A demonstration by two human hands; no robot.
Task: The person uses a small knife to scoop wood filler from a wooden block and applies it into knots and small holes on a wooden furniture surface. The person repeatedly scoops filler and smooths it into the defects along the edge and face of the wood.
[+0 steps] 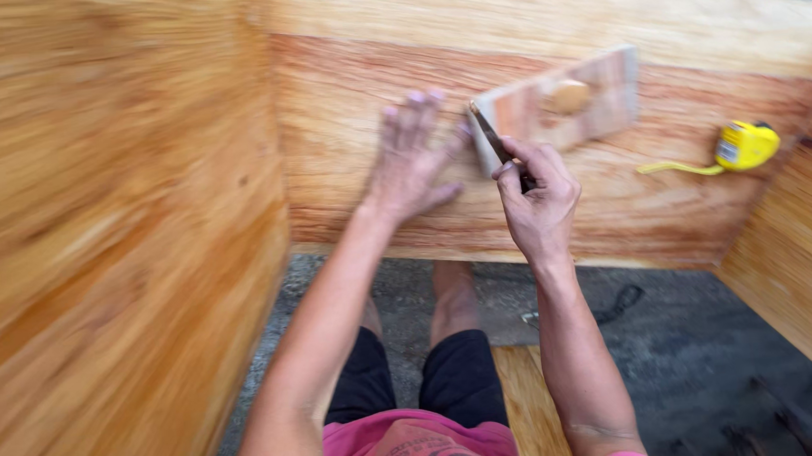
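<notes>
Our right hand (537, 195) pinches a pencil (495, 141), tip up-left at the block's (559, 103) left end; block lies lengthwise across the board (615, 213); left hand (411, 156) flat, fingers spread, beside it; tape measure (745, 145) well right.

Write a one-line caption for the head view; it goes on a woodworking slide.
Left hand flat on a plywood panel, right hand holding a pencil against a small wood block, yellow tape measure nearby.

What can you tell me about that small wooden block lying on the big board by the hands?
The small wooden block is a flat, pale rectangle with reddish grain and a round tan knob on its face. It lies tilted on the big plywood board. The left hand rests flat beside its near end; the right hand holds a pencil against that end.
</notes>
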